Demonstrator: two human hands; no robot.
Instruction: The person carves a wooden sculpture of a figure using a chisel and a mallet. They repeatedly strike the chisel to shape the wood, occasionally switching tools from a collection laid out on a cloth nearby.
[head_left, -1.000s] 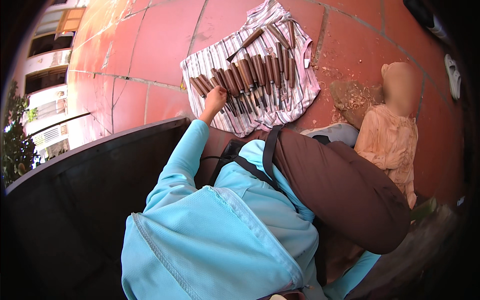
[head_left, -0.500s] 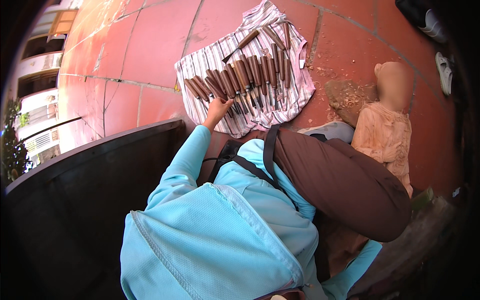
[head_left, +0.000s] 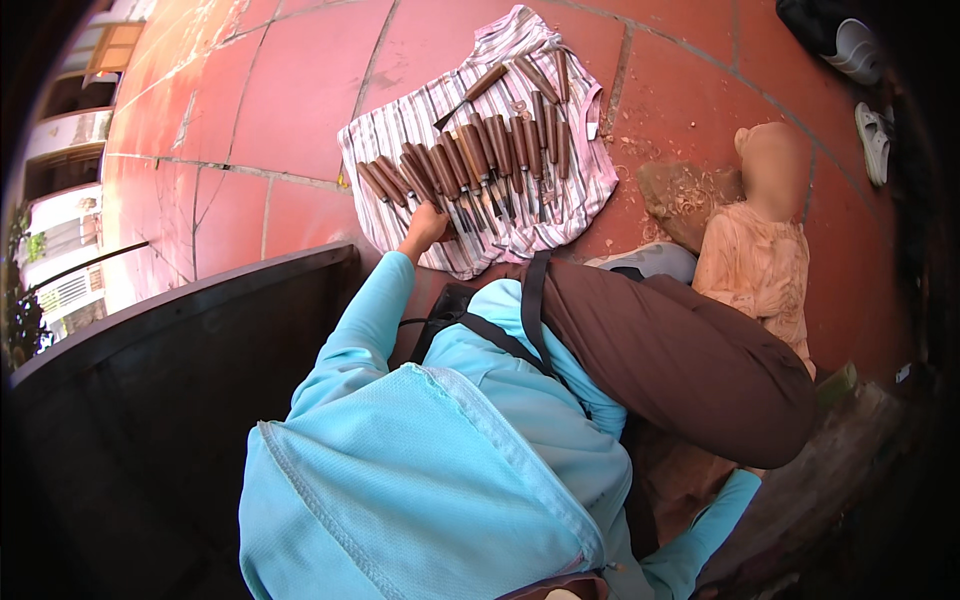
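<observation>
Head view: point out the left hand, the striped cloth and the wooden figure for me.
left hand (head_left: 424,228), head view, on the back of the hand by the chisels.
striped cloth (head_left: 395,135), head view, on a bare patch of its left part.
wooden figure (head_left: 755,275), head view, on its carved body.

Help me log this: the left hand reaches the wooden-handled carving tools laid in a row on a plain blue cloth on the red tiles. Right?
Not quite. The head view shows the cloth is white with thin stripes, not plain blue. The left hand does reach the carving tools laid in a row on the red tiles.
</observation>
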